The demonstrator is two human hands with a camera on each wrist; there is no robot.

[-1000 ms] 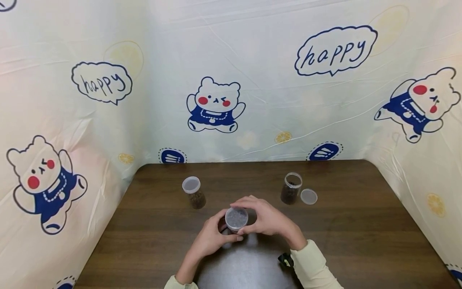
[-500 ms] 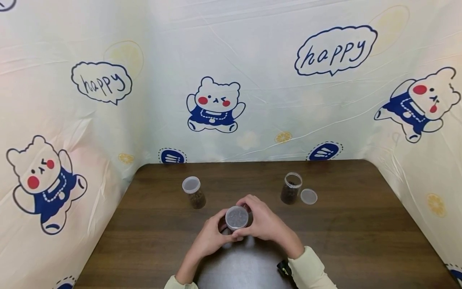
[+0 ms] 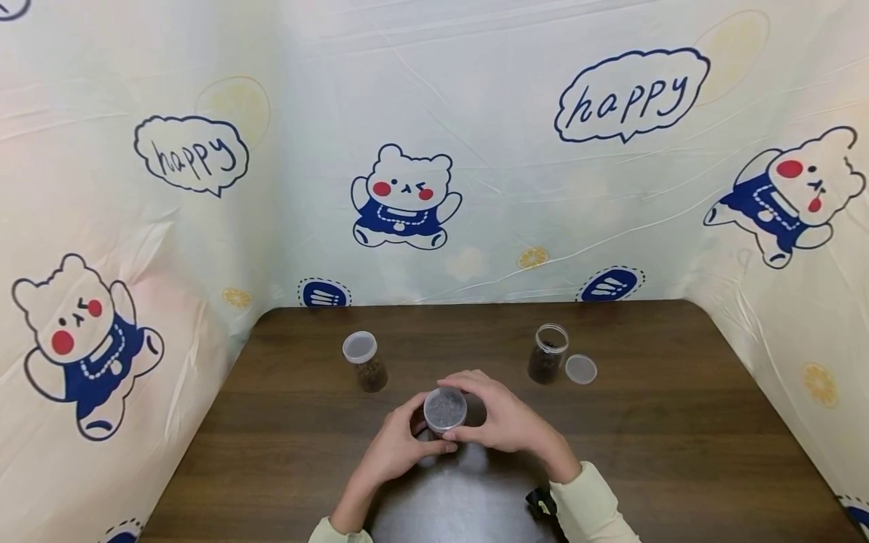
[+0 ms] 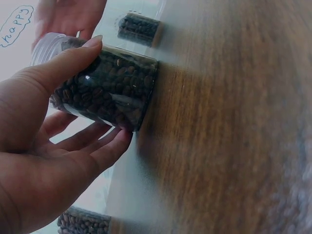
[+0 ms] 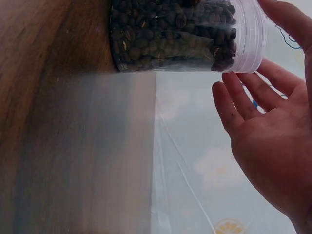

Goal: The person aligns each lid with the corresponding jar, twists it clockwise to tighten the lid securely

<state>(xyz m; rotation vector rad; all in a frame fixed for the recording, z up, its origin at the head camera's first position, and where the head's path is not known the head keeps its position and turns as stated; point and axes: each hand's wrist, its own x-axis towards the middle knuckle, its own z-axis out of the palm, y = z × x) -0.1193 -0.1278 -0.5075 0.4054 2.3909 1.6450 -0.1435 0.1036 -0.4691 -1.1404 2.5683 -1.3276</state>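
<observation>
A clear jar (image 4: 112, 90) full of dark coffee beans stands upright on the table, near the middle. My left hand (image 3: 396, 446) grips its body, thumb on the near side and fingers curled round behind, as the left wrist view shows. On top sits a translucent lid (image 3: 445, 408). The right hand (image 3: 505, 416) holds that lid by its rim, with the thumb at the near edge and the fingers at the far edge. In the right wrist view the ridged lid (image 5: 252, 36) lies between thumb and fingers, and beans fill the jar below it.
Back left on the wooden table (image 3: 645, 445) stands a lidded jar (image 3: 370, 372) of brown beans. At the back right is an uncovered jar (image 3: 545, 363) of dark beans, with a loose round lid (image 3: 581, 369) beside it. Printed cloth (image 3: 502, 181) hangs behind the table.
My right hand slid round to the right side of the lid, then came back to its far and near edges. The left hand and the jar stayed in place.
</observation>
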